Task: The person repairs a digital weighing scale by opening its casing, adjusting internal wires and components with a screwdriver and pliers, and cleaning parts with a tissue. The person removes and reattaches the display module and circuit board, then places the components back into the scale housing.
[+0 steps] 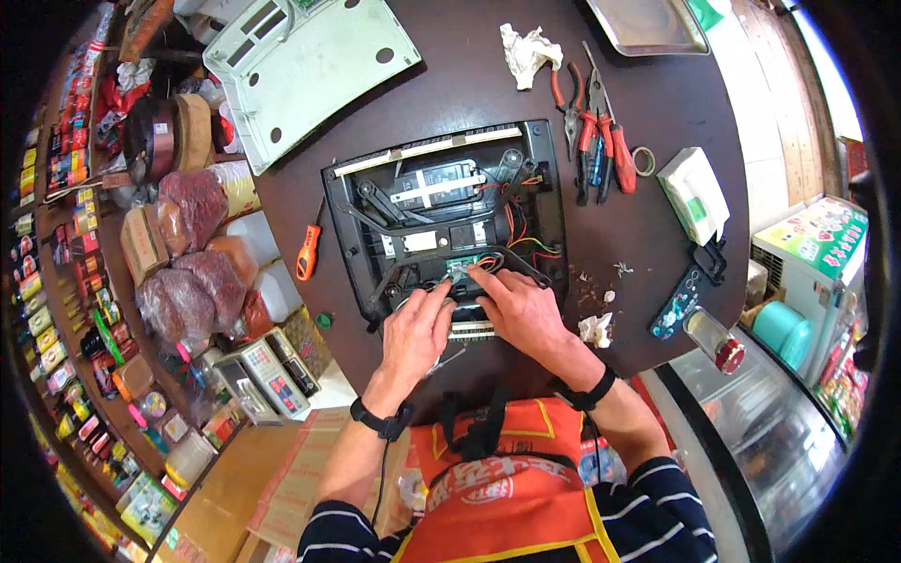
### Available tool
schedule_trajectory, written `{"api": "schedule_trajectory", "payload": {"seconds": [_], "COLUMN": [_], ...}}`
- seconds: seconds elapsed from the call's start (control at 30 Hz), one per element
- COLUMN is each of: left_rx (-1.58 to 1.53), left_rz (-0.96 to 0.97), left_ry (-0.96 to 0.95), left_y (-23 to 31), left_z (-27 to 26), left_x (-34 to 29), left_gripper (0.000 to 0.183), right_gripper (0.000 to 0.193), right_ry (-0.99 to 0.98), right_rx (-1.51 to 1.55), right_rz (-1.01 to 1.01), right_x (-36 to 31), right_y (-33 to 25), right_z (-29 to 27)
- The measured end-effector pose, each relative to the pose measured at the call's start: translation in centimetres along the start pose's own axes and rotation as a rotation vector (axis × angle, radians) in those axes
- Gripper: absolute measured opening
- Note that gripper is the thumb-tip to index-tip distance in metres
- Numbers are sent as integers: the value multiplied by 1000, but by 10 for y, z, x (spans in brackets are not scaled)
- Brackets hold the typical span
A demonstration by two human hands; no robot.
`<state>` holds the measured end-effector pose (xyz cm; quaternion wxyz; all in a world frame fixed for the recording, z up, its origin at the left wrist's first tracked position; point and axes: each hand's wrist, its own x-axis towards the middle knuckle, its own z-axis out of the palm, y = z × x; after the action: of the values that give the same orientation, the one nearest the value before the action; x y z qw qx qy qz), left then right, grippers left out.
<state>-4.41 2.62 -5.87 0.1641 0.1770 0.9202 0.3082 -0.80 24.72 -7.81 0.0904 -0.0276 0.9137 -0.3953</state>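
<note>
The black base of an opened electronic device [352, 267], probably a weighing scale, lies before me with its metal arms and wires exposed. At its near middle is a small green circuit board [459, 266] with red and yellow wires beside it. My left hand [416, 326] has its fingers bent and drawn together at the board's near left edge. From the right, my right hand [522, 308] brings its curled fingers to the board's other side, index tip against it by the wires. The fingers partly cover the board, so the exact grip is hard to see.
An orange screwdriver [308, 251] and a green cap [324, 320] lie left. A pale housing cover [324, 80] sits far left. Pliers [572, 108], a tape roll [644, 161], a tissue pack [694, 197], a jar [713, 340] and crumpled tissue [595, 330] are right.
</note>
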Motion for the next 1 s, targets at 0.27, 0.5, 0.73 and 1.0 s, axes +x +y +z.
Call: {"api": "schedule_trajectory", "payload": {"seconds": [0.27, 0.5, 0.73, 1.0], "left_rx": [-103, -118, -60, 4], "left_rz": [-88, -74, -98, 56], "left_ry": [-23, -8, -34, 14], "left_y": [-4, -1, 0, -17], "left_z": [-2, -7, -3, 12], "left_x": [10, 19, 4, -4], "left_gripper": [26, 23, 30, 40], "right_gripper": [54, 54, 53, 52], "right_ry": [5, 21, -28, 151], "right_rx": [41, 33, 24, -5], "right_rz": [15, 6, 39, -106], "right_x": [0, 1, -3, -2], "right_y": [2, 2, 4, 25], "right_z": [2, 2, 1, 24]}}
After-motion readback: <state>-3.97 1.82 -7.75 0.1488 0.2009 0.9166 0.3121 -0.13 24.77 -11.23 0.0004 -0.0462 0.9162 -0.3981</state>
